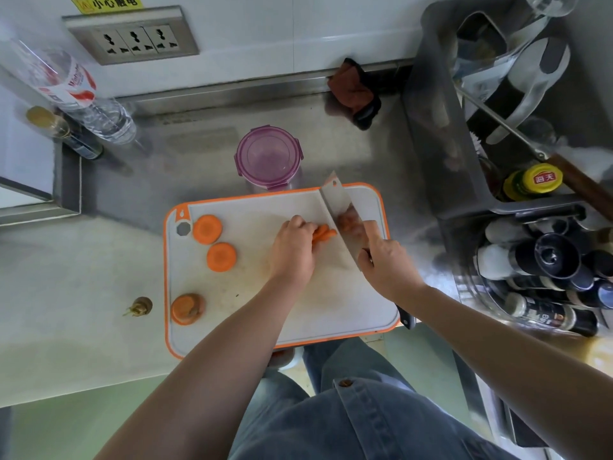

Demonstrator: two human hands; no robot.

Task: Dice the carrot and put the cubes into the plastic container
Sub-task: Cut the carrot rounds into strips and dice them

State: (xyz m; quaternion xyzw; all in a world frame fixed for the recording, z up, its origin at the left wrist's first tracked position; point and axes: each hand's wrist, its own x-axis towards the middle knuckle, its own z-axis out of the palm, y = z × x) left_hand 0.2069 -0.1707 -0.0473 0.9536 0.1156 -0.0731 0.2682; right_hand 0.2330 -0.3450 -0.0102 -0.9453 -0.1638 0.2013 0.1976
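The cutting board (232, 313) at mid-frame carries the work, which looks roughly half done. The plastic container (268, 157) just above it shows no cubes yet. The right hand (384, 260) grips the cleaver (335, 210), its blade beside the carrot strips (325, 233) that the left hand (292, 250) holds under curled fingers. Uncut carrot rounds (207, 229) and a stub (187, 308) lie at the board's left. The yellow sticker (107, 2) at upper left reads 小心触电, and the yellow cap (544, 178) at right reads 海天.
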